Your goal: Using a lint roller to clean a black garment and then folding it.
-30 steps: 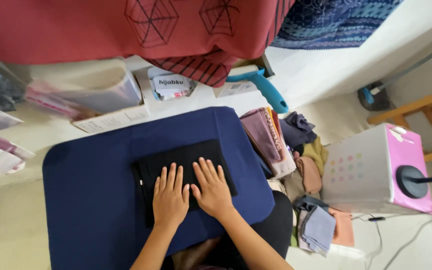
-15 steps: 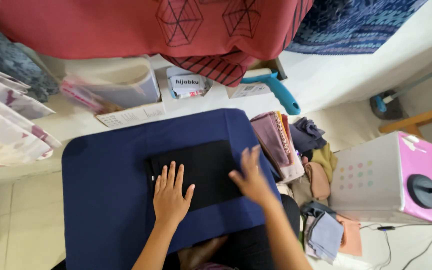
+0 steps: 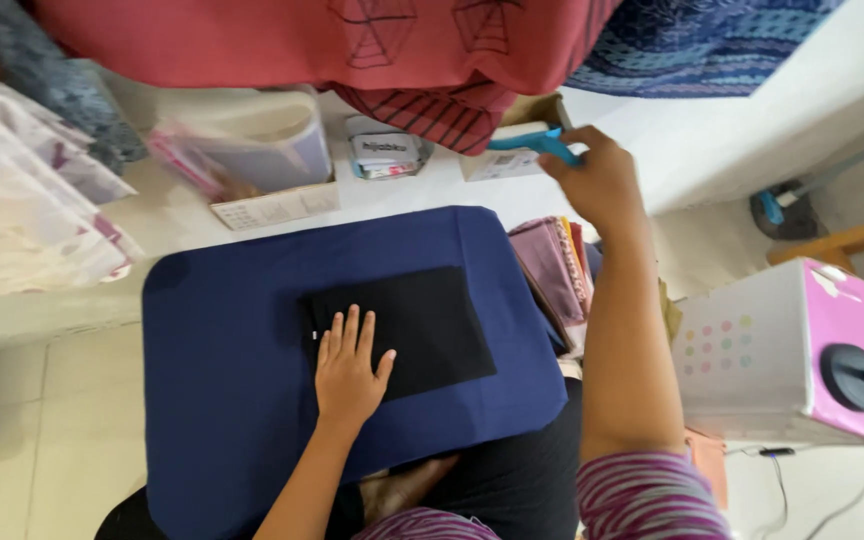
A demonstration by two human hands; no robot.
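A pale tiled floor [image 3: 12, 440] fills the lower left of this overhead view, with a white ledge [image 3: 712, 130] running along the top right. Red patterned fabric [image 3: 282, 40] hangs across the upper edge, a blue woven textile [image 3: 692, 45] beside it. Below these, a broad navy padded board [image 3: 232, 370] rests across the seated person's lap, serving as the work surface. To the right stands a white and pink box [image 3: 792, 350] with coloured dots on its side, and between the box and the board is a stack of folded cloths [image 3: 552, 270] in mauve and other colours. Behind the board sit a clear plastic tub [image 3: 262, 150] and a small printed packet [image 3: 387, 155].

A folded black cloth [image 3: 412, 325] lies flat at the middle of the board. The left hand [image 3: 350, 370] rests on the cloth's near left part, fingers spread wide and pressing down, much as it did a moment ago.

The change is in the right hand [image 3: 597, 180]. A second ago it lay flat on the black cloth beside the left; half a second ago it was lifting off toward the right. Now the arm is stretched far up and away from the board, and the fingers are closed around the teal handle [image 3: 532, 143] of a tool lying by the ledge. The rest of the tool is hidden, so its kind cannot be told for certain. Smoothing by two hands appears to have given way to one hand pinning the cloth while the other takes up the tool.
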